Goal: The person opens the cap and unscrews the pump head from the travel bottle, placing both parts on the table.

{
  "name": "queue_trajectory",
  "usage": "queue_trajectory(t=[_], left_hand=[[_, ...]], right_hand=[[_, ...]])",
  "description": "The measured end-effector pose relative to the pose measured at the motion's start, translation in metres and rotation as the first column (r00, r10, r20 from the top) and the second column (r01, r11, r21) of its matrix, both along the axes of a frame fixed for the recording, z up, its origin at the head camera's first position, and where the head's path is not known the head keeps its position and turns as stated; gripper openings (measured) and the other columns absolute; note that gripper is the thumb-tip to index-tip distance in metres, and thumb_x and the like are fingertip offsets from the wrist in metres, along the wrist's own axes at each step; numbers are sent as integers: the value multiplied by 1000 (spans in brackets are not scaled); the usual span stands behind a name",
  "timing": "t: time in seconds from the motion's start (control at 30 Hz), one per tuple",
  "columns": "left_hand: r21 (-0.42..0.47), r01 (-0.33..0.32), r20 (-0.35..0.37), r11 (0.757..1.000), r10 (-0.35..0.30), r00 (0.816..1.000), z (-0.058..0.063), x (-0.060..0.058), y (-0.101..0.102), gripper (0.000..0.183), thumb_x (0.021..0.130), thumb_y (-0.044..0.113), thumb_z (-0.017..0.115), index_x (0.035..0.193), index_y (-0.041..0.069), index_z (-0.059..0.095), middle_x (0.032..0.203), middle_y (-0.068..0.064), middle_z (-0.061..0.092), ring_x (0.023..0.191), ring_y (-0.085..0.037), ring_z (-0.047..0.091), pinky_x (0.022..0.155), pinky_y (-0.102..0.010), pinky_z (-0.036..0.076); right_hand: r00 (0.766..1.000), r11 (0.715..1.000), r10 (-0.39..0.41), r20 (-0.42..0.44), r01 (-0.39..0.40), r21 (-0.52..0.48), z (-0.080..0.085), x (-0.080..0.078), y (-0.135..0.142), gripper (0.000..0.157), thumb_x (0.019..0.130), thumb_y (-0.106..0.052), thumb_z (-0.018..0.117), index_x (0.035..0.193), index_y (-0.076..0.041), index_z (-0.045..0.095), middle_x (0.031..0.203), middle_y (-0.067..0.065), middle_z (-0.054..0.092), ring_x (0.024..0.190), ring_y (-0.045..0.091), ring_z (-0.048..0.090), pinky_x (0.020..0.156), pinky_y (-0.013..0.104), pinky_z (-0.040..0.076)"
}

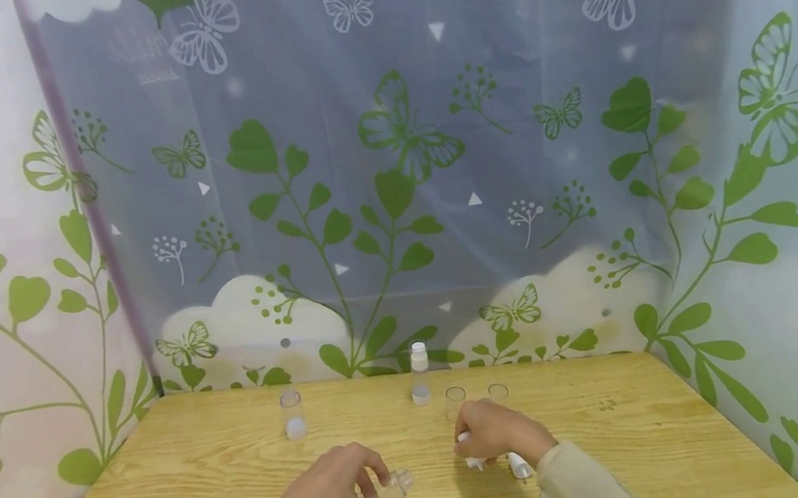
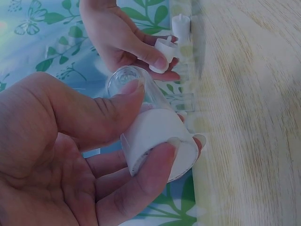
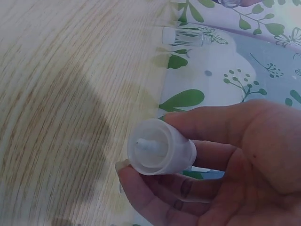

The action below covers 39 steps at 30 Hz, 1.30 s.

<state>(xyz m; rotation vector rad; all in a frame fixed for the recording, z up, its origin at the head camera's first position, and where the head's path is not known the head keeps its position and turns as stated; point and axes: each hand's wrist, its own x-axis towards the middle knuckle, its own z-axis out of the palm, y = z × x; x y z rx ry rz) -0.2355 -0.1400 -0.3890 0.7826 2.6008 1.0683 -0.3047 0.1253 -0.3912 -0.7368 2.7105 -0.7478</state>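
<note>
My left hand (image 1: 332, 489) grips a small clear bottle (image 1: 395, 492), tilted over the table with its narrow neck pointing right. The left wrist view shows the bottle's thick white base (image 2: 157, 136) between thumb and fingers. To the right, my right hand (image 1: 494, 428) pinches a white pump top (image 3: 162, 146). Its hollow collar, with a short stem inside, faces the right wrist camera. Bottle and pump top are apart. Near the right wrist lies another white pump top (image 1: 519, 465) on the table.
A bottle with a white pump top (image 1: 420, 372) stands at the table's back middle. An open clear bottle (image 1: 293, 415) with white inside its bottom stands farther left. Two clear round caps (image 1: 455, 394) sit beyond my right hand. A patterned curtain (image 1: 363, 203) closes off the back.
</note>
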Motion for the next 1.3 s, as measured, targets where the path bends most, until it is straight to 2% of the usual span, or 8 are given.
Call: queue_trajectory(t=[0.13,0.23,0.37,0.47,0.53,0.9,1.17,1.3], left_hand=[[-2,1,-2,1000,-1,1000,0,0,0,31,71,-3,74,101,4,67,76,-1,68,42,-10,55,41,-24,49],[-4,2,-3,1000,-2,1000,0,0,0,31,71,-3,74,100,4,67,76,-1,68,42,-10,54,41,-24,49],[-9,-1,1,1000,1,1000,0,0,0,31,72,-2,75,101,4,67,76,-1,68,42,-10,55,41,-24,49],[-11,-4,3,1000,4,1000,0,0,0,31,72,-2,75,101,4,67,77,-2,68,43,-12,56,41,-24,49],[-11,-6,4,1000,6,1000,0,0,0,31,72,-2,75,101,4,67,77,-2,68,44,-12,57,42,-24,49],[-14,-11,17,1000,11,1000,1,0,0,31,72,-2,75,101,4,67,78,-3,68,45,-14,58,42,-25,50],[-13,-6,18,1000,6,1000,1,0,0,31,72,-2,75,101,4,66,78,-3,68,45,-13,58,42,-25,50],[-10,1,16,1000,-1,1000,1,0,0,30,72,-2,74,101,4,66,77,-3,68,45,-13,58,42,-25,49]], right_hand=[[999,1000,-14,-29,15,20,-2,0,-2,12,84,-11,64,76,-4,70,68,2,66,54,27,63,51,25,48],[998,1000,-11,-59,13,26,-2,-1,-4,15,84,-10,64,73,0,68,65,9,66,49,21,59,50,24,45],[994,999,-7,-109,10,30,-1,-1,-5,14,85,-7,65,84,6,70,93,21,70,48,21,61,54,24,47],[994,1000,-26,-108,28,14,0,-1,-6,15,84,-5,67,95,4,70,120,24,62,50,22,64,54,25,52],[995,999,-39,-90,40,3,0,-1,-7,13,84,-4,67,94,3,69,126,24,59,50,21,63,49,27,52],[993,998,-54,-100,56,14,-2,-1,-9,5,82,-6,71,85,-5,67,99,18,64,54,14,58,47,32,54],[994,998,-57,-98,59,23,-2,-2,-11,4,80,-5,70,79,-6,67,91,13,64,50,19,60,45,32,54],[992,997,-65,-106,69,35,-3,-3,-12,5,79,-6,71,76,-7,66,94,14,65,48,20,61,45,31,53]])
